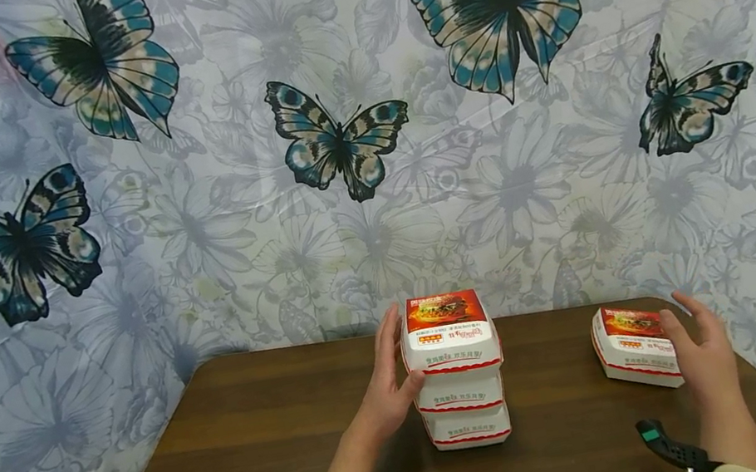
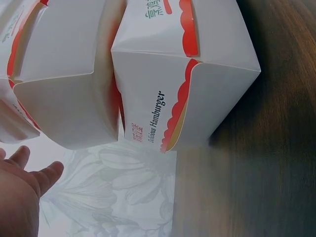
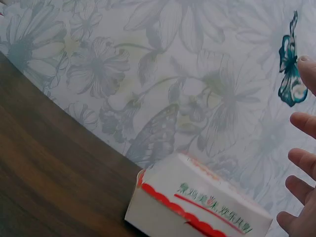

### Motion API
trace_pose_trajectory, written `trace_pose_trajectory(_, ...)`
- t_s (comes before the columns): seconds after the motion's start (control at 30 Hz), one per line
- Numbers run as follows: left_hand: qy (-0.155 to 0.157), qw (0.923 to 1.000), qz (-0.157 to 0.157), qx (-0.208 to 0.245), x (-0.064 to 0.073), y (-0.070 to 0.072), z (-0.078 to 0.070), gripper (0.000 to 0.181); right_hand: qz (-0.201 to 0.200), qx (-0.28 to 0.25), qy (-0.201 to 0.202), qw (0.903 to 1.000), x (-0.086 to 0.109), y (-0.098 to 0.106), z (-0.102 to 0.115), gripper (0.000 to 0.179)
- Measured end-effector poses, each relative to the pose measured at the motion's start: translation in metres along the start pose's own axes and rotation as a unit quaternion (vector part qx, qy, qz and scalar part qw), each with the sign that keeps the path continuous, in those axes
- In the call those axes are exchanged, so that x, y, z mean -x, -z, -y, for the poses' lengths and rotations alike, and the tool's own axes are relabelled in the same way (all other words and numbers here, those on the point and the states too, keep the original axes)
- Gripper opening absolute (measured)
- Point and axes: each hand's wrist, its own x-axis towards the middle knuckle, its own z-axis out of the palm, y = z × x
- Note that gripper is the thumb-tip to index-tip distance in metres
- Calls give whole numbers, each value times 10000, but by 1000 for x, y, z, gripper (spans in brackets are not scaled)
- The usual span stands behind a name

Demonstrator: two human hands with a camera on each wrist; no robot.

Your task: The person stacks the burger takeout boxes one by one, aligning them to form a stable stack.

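Note:
Three white and red hamburger boxes stand in a stack: a top box (image 1: pixel 452 345), a middle box (image 1: pixel 457 393) and a bottom box (image 1: pixel 468 427). My left hand (image 1: pixel 377 401) is at the stack's left side, thumb and fingers spread beside the top box. In the left wrist view its fingers (image 2: pixel 48 177) are extended near the upper boxes. A fourth hamburger box (image 1: pixel 626 352) sits alone on the right. Over that box's right end, my right hand (image 1: pixel 707 359) is spread with its thumb and fingers apart; the right wrist view shows those fingers (image 3: pixel 303 160) holding nothing.
The boxes are on a dark brown wooden table (image 1: pixel 248 444). Behind it hangs a pale floral cloth (image 1: pixel 234 236) with blue butterflies. The lone box is near the table's right edge. Each wrist wears a black strap, such as the right strap (image 1: pixel 678 453).

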Motion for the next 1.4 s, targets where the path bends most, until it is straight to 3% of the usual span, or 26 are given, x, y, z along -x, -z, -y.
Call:
trace_pose_trajectory(0.33,26,9999,59,104,1,1,1,87,53,-189,-535,9984,-1,-5,-25,60)
trace_pose_trajectory(0.67,39,9998,110,141,1,1,0,88,276,438,-612,9968,-2,-10,-36,60)
trace_pose_trajectory(0.97,-14,9999,77,115,1,2,-1,87,122,641,-684,9955,-1,-15,-39,54)
trace_pose_trajectory(1.2,-42,9997,72,245,1,2,1,87,-109,1054,-312,9939,0,-18,-40,44)
trace_pose_trajectory(1.4,-123,9997,60,213,1,2,3,88,-23,1246,-83,9922,0,-18,-41,42)
